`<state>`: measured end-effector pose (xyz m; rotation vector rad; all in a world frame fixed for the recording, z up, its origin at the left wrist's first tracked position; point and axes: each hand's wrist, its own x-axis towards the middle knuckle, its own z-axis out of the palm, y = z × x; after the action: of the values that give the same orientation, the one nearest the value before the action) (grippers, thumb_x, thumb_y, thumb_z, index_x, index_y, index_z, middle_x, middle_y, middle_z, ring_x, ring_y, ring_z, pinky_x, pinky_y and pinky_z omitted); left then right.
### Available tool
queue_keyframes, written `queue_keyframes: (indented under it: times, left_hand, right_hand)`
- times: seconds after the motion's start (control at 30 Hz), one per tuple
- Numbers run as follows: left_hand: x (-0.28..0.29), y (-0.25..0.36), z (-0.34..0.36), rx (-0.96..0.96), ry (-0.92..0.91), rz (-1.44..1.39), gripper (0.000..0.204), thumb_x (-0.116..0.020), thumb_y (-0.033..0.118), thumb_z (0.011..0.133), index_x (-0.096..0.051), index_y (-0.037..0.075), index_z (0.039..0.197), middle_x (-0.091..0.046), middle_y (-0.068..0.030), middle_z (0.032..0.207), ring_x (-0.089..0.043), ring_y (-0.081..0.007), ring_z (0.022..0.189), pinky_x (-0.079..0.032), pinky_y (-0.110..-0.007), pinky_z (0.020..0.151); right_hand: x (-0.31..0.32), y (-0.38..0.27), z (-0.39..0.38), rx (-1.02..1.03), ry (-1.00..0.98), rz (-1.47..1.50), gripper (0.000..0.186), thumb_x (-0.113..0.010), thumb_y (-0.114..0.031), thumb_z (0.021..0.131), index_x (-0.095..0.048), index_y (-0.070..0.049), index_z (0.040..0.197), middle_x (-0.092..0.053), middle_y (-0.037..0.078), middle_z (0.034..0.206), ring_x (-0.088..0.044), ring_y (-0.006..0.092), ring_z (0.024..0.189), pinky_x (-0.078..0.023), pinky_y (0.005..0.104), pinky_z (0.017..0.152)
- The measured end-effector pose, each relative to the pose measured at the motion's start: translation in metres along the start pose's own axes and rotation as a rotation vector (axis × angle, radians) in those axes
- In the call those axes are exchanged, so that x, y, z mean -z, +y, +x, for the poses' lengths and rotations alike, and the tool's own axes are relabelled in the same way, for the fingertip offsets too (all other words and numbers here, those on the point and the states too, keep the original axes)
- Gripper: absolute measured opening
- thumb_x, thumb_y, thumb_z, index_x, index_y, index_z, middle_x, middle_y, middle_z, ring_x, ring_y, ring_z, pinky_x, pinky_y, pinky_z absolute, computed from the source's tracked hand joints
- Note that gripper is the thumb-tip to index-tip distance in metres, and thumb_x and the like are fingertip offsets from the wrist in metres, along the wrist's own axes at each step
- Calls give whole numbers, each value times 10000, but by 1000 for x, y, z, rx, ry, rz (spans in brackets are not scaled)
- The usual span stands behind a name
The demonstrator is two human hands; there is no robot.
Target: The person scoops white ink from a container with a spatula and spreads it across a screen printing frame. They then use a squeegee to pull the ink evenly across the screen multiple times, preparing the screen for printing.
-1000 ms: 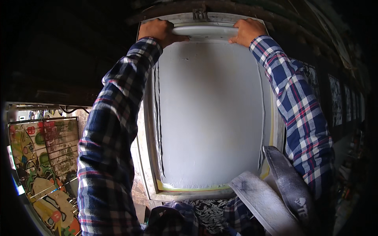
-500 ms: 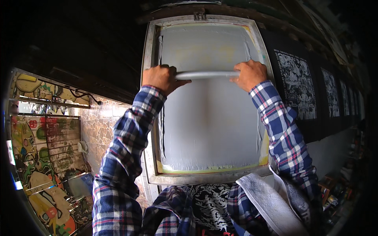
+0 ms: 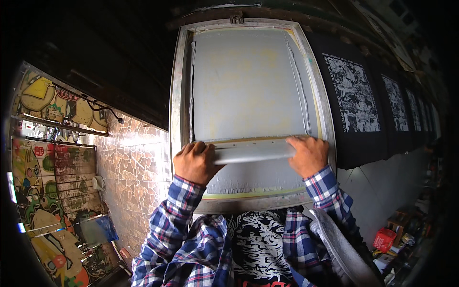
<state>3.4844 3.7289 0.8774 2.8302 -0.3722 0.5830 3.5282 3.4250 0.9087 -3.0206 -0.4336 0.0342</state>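
Note:
Across the lower part of a silk-screen frame point(image 3: 178, 95) lies a squeegee point(image 3: 253, 152) with a grey handle. My left hand point(image 3: 196, 162) is wrapped round its left end, and my right hand point(image 3: 308, 155) grips the right end, thumb on the near side hidden in part. Grey ink coats the screen mesh point(image 3: 239, 81), thinner with yellowish patches above the squeegee and smooth grey below it. Ridges of ink run along both sides of the mesh. The squeegee's blade edge against the mesh is mostly hidden by the handle.
A metal hinge clamp point(image 3: 236, 19) holds the frame's far edge. Black fabric pieces with white prints point(image 3: 354, 95) lie in a row to the right. A grey towel point(image 3: 337, 244) hangs by my right side. Painted panels point(image 3: 52, 182) stand at the left; a red package point(image 3: 384, 239) sits lower right.
Both hands have drawn the squeegee toward me, from the upper part of the screen to its lower part. More yellowish mesh shows behind it.

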Motion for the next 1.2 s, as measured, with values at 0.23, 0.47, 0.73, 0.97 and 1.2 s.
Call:
queue_keyframes:
  times: [0.23, 0.47, 0.73, 0.97, 1.2]
  left_hand:
    - [19, 28, -53, 57, 28, -63, 367, -917, 318, 597, -741, 153, 873, -683, 2, 872, -673, -220, 751, -568, -375, 660]
    - [32, -6, 42, -56, -32, -21, 377, -894, 492, 717, -737, 157, 791, -655, 2, 759, -680, -205, 701, -565, -370, 594]
    - [-22, -101, 269, 112, -291, 239, 610, -726, 741, 798, -800, 191, 1052, -765, -56, 958, -755, -256, 900, -606, -417, 762]
    - [-78, -143, 346, 148, -303, 233, 626, -734, 731, 804, -794, 180, 1094, -780, -73, 1039, -742, -266, 1021, -576, -413, 914]
    - [-92, -155, 356, 80, -198, 290, 609, -708, 740, 820, -812, 190, 1060, -790, -63, 990, -758, -253, 969, -590, -406, 889]
  right_hand:
    - [-20, -5, -67, 113, 212, 156, 324, -698, -52, 710, -767, -99, 1023, -782, 123, 1036, -747, 300, 994, -582, 465, 882]
    - [35, 8, 14, 125, 192, 103, 318, -764, -120, 705, -771, -145, 1022, -768, 90, 973, -735, 325, 879, -552, 489, 789]
    - [49, 38, 267, 59, 184, -13, 487, -869, -413, 786, -764, -192, 1207, -764, 126, 1074, -713, 342, 1054, -518, 509, 935]
    - [28, 49, 371, 43, 147, -71, 547, -865, -445, 796, -749, -186, 1263, -745, 124, 1205, -674, 335, 1177, -474, 493, 1064]
    - [28, 49, 391, 33, 104, -115, 560, -885, -433, 775, -750, -187, 1260, -733, 140, 1223, -663, 342, 1199, -474, 490, 1073]
